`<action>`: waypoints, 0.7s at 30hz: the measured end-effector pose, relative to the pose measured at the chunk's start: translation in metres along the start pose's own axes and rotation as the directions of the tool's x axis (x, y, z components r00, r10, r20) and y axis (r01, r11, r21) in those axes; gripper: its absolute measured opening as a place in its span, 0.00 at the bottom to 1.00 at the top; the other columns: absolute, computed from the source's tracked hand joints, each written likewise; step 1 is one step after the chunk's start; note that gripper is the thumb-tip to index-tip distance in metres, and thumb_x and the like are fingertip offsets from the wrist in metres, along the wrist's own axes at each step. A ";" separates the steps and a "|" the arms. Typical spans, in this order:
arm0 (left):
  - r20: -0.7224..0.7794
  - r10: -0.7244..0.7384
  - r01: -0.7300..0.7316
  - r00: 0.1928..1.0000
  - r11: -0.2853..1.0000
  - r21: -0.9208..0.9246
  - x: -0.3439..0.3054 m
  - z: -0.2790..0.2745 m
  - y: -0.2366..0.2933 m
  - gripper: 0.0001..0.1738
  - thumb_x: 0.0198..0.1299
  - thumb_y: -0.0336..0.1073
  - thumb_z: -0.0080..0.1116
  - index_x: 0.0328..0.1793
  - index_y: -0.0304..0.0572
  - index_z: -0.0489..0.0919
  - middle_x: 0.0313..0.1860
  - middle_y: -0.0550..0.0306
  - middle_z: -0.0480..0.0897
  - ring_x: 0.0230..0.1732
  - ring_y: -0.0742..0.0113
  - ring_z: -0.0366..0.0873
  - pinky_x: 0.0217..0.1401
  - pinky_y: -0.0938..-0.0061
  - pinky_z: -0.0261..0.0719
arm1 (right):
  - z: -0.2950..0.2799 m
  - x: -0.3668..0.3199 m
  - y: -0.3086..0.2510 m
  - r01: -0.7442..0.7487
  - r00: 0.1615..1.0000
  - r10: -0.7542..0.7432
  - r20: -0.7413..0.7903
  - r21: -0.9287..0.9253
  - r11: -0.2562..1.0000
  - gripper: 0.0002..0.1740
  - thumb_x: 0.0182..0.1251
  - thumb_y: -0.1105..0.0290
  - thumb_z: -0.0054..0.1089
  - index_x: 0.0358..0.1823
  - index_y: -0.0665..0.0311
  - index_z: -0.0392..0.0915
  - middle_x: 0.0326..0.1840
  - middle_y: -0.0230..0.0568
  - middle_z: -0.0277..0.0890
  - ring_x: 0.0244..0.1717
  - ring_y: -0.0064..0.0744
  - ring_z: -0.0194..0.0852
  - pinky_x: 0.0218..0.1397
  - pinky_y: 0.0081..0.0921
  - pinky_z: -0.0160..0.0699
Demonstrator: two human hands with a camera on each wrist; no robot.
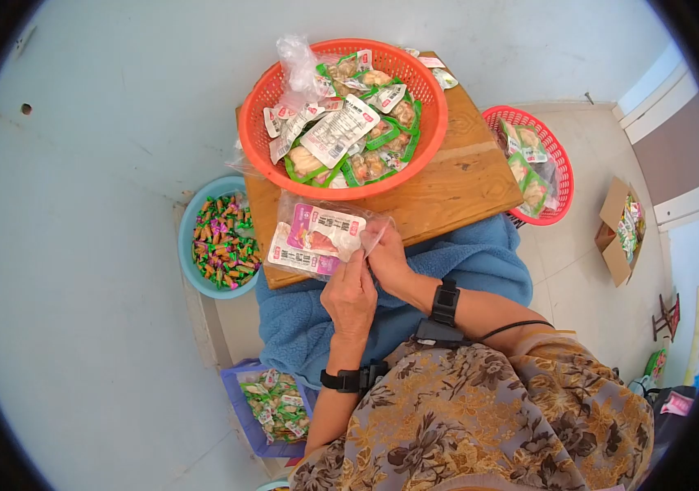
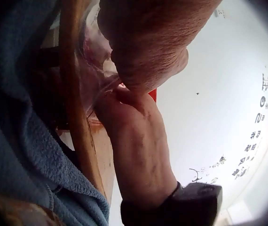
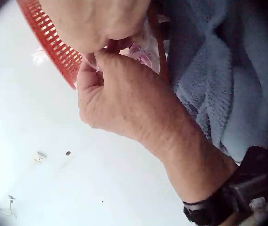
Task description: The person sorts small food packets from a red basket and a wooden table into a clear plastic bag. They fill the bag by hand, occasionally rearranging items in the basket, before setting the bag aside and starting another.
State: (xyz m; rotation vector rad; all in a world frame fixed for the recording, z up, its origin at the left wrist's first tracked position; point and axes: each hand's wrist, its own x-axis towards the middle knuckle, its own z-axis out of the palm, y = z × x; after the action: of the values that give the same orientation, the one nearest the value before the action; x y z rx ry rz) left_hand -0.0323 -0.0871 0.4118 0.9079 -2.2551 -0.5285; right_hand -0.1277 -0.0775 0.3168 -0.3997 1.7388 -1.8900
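A clear plastic bag [image 1: 288,214] with purple-and-white packets [image 1: 326,231] inside lies over the near left edge of the wooden table [image 1: 472,184]. My left hand [image 1: 350,296] pinches the bag's open-looking end, and my right hand [image 1: 388,255] pinches the same end just beside it. The fingers of both hands nearly meet there. In the right wrist view the left hand [image 3: 124,89] grips the film between thumb and finger, close under the other hand [image 3: 96,21]. The left wrist view shows both hands together, with the bag [image 2: 94,61] partly hidden behind them.
An orange basket [image 1: 433,139] of green-and-white packets stands on the table behind the bag. Around the table are a blue basin [image 1: 188,254] of small wrapped pieces, a purple crate [image 1: 239,401], a red basket [image 1: 564,176] and a cardboard box [image 1: 611,204]. Blue cloth [image 1: 480,266] covers the lap.
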 end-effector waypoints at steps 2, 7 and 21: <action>-0.007 0.014 -0.014 1.000 1.000 0.001 0.000 0.000 0.000 0.11 0.61 0.27 0.62 0.49 0.39 0.85 0.34 0.46 0.85 0.33 0.48 0.84 0.35 0.61 0.81 | -0.007 -0.017 -0.057 -0.153 0.988 0.149 0.039 0.121 0.981 0.02 0.74 0.76 0.51 0.40 0.63 0.71 0.30 0.31 0.72 0.27 0.22 0.71 0.25 0.21 0.70; -0.009 0.020 -0.020 1.000 1.000 0.010 0.000 0.001 -0.004 0.10 0.61 0.26 0.62 0.48 0.38 0.85 0.34 0.46 0.85 0.34 0.48 0.84 0.36 0.61 0.82 | -0.043 -0.029 -0.077 -0.165 0.984 0.166 0.064 -0.013 0.986 0.01 0.73 0.78 0.52 0.42 0.65 0.72 0.29 0.34 0.73 0.28 0.24 0.71 0.30 0.23 0.71; -0.029 -0.037 0.036 0.999 0.999 -0.017 0.003 -0.003 -0.006 0.10 0.61 0.28 0.62 0.49 0.36 0.84 0.41 0.43 0.86 0.40 0.47 0.86 0.42 0.63 0.84 | -0.118 -0.001 -0.196 0.793 0.578 -0.668 0.469 -0.516 0.324 0.06 0.59 0.75 0.64 0.37 0.59 0.80 0.29 0.37 0.76 0.39 0.45 0.72 0.45 0.41 0.69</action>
State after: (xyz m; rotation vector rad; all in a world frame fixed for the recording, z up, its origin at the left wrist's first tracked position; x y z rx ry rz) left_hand -0.0289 -0.0936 0.4119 0.9436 -2.2084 -0.5464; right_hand -0.2287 0.0252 0.4945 -1.9089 2.3103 -1.4733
